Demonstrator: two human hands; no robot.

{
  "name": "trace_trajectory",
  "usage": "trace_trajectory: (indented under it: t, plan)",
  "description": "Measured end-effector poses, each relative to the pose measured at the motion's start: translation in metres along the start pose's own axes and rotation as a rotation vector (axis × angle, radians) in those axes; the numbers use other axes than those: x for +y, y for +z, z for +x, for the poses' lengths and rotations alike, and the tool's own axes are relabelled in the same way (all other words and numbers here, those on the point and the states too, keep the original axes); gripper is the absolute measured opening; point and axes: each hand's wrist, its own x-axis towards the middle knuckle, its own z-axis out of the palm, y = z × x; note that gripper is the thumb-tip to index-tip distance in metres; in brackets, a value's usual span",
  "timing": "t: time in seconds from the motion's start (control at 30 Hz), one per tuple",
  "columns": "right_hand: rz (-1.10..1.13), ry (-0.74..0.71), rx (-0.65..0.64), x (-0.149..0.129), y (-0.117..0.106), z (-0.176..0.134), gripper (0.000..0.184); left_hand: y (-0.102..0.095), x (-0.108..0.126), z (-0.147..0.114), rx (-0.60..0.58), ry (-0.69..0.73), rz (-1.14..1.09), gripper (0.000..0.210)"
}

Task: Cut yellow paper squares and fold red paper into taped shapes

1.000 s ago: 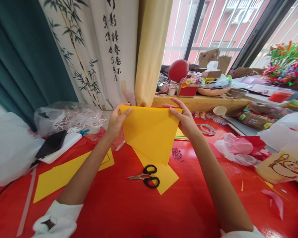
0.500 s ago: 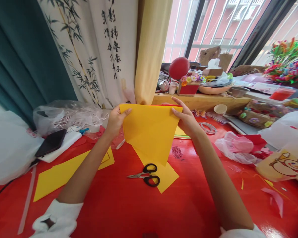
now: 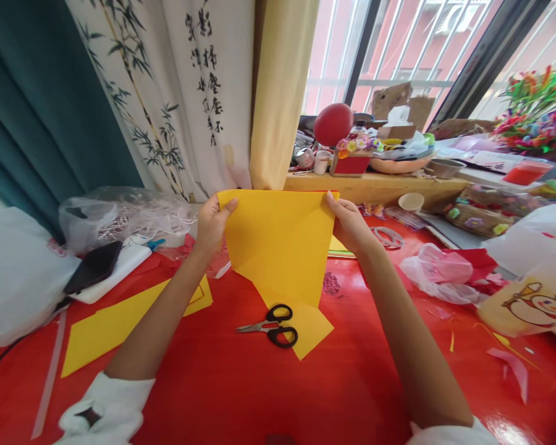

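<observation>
A sheet of yellow paper (image 3: 278,241) is held up by its two top corners, with a thin red edge showing along its top right. My left hand (image 3: 214,221) pinches the upper left corner, thumb on the near face. At the upper right corner my right hand (image 3: 348,221) grips the same sheet, most of its fingers behind the paper. Below lies another yellow piece of paper (image 3: 312,330), partly covered by the held sheet. Black-handled scissors (image 3: 271,326) rest on it with their blades pointing left.
Folded yellow paper (image 3: 115,318) lies on the red table (image 3: 241,395) under my left forearm. A phone (image 3: 94,267) and a plastic bag (image 3: 120,216) are at the left. To the right are a pink plastic bag (image 3: 438,269) and a cup with a cartoon print (image 3: 532,306).
The held paper has risen slightly and turned a little, its lower right edge now hanging further right. My right fingers have drawn in from above the top edge to the corner.
</observation>
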Motion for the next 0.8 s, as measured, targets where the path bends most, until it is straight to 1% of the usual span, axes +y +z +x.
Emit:
trace_trajectory:
  t: [0.2,0.27,0.37,0.47,0.53,0.6,0.63,0.7,0.8]
  plan:
    - [0.018,0.019,0.078,0.005,-0.001,0.005,0.049,0.0,-0.001,0.0,-0.025,0.006,-0.028,0.02]
    - [0.037,0.017,0.086,0.006,-0.002,0.005,0.052,0.001,-0.001,0.0,-0.03,0.003,-0.038,0.02]
    - [0.021,0.039,0.016,0.007,-0.003,0.003,0.047,0.0,-0.004,0.001,-0.016,-0.006,-0.051,0.02]
    - [-0.024,0.111,-0.088,0.009,-0.005,-0.002,0.04,-0.004,-0.008,0.004,0.027,-0.001,-0.071,0.019]
    - [-0.035,0.138,-0.112,0.012,-0.005,-0.003,0.038,-0.005,-0.008,0.006,0.051,0.003,-0.087,0.02]
    - [-0.024,0.115,-0.093,0.014,-0.004,-0.001,0.035,-0.005,-0.005,0.006,0.055,0.003,-0.099,0.023]
    - [-0.013,0.089,-0.069,0.014,-0.004,0.0,0.034,-0.004,-0.003,0.005,0.045,0.001,-0.105,0.024]
    - [0.01,0.027,-0.008,0.013,-0.002,0.003,0.032,-0.001,0.002,0.002,-0.019,-0.043,-0.118,0.028]
    - [0.035,-0.042,0.078,0.006,-0.001,0.005,0.032,0.004,0.005,-0.004,-0.144,-0.193,-0.117,0.036]
